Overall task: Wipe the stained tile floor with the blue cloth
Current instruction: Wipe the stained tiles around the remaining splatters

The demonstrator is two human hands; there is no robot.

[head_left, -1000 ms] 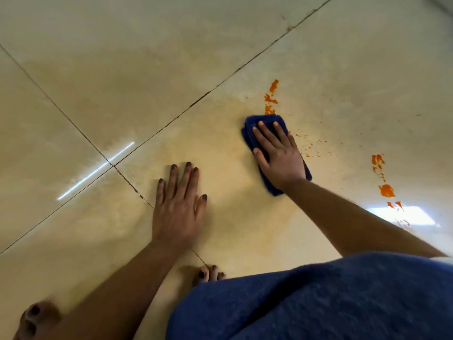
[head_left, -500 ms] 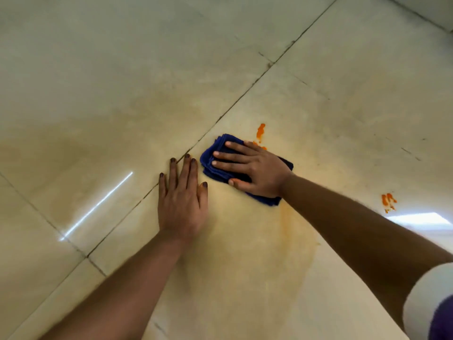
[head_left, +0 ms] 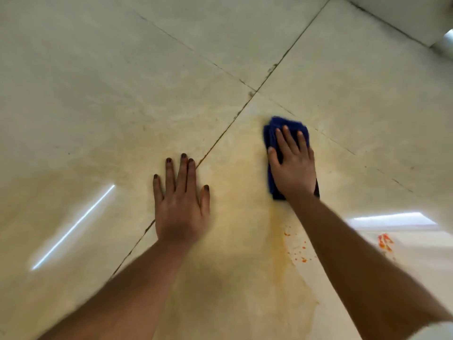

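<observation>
Tile floor (head_left: 98,94): my right hand (head_left: 293,168), fingers flat, pressed blue cloth (head_left: 270,136); orange specks (head_left: 300,256) lay nearer me; left hand (head_left: 180,204) braced flat.

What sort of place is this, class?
Probably an indoor room at floor level: large glossy tiles with dark grout lines, ceiling light reflections, and what may be a wall base.

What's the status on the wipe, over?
Right hand flat, pressing blue cloth on tile. Left hand braced flat. Orange specks and blotch remain. Nothing obstructing.
</observation>
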